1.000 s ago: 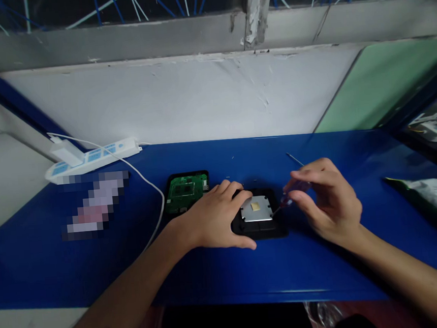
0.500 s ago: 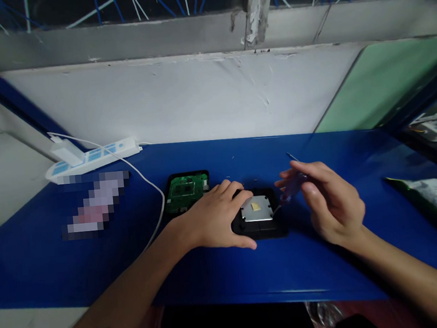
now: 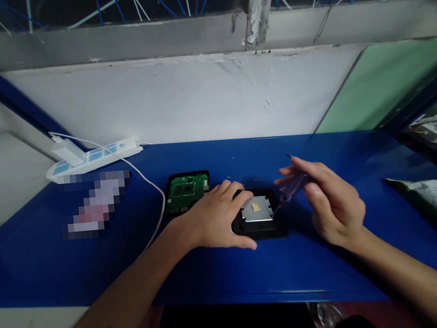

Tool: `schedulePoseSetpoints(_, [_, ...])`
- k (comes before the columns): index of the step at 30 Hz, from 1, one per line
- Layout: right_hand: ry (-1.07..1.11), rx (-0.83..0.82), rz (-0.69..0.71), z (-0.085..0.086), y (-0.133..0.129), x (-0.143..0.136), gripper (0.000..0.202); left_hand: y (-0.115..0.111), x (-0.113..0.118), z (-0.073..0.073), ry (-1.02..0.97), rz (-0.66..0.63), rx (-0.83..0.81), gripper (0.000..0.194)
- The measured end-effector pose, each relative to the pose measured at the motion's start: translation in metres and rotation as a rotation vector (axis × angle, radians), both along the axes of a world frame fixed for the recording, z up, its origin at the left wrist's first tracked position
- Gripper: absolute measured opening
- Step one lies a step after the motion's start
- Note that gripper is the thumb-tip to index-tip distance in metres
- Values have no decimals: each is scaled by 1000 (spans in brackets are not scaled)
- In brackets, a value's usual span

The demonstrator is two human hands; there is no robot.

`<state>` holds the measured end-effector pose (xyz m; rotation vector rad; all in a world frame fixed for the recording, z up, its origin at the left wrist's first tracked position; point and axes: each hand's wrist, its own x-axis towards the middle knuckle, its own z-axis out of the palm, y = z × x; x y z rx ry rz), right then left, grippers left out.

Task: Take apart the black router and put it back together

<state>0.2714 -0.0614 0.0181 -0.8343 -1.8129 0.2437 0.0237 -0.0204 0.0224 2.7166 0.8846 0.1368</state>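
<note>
A black casing [image 3: 260,227] lies on the blue table, with a silver metal plate [image 3: 249,215] inside it and a small yellow pad [image 3: 256,207] on the plate. My left hand [image 3: 219,215] rests over the casing's left side, fingers on its upper edge and thumb stretched along the front. In my right hand [image 3: 331,200] is a screwdriver with a clear purple handle [image 3: 294,187]; its tip meets the plate's lower right corner. Behind my left hand sits a green circuit board [image 3: 184,188] in a black shell.
A white power strip [image 3: 121,148] with a plugged-in adapter stands at the back left, its white cable [image 3: 149,179] curving towards my left forearm. A pixelated item [image 3: 99,200] lies left. Small screws [image 3: 255,180] lie behind the casing. A shiny packet [image 3: 434,201] is at right.
The fingers of my right hand have shifted slightly around the screwdriver handle, which has turned a little. My left hand and the casing have stayed in place.
</note>
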Motion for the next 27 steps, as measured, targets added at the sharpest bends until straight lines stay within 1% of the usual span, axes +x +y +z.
schedulePoseSetpoints(5, [2,19,-27,-1,0,-1,49,0,-1,0,12,2,-2,92])
schedulePoseSetpoints(8, [49,43,-33,-4,3,0,49,0,-1,-1,10,0,9,92])
schedulePoseSetpoints(12, [16,128,-46,-4,7,2,41,0,-1,-1,-3,2,14,92])
schedulePoseSetpoints(15, [17,147,-25,-4,9,3,38,0,0,-1,-9,2,15,92])
schedulePoseSetpoints(18, [10,126,5,-4,7,3,38,0,0,-1,-4,2,16,92])
schedulePoseSetpoints(22, [16,43,39,-3,2,3,38,1,0,-1,-2,-3,10,93])
schedulePoseSetpoints(27, [40,-37,24,-3,-1,1,43,0,0,0,7,1,1,92])
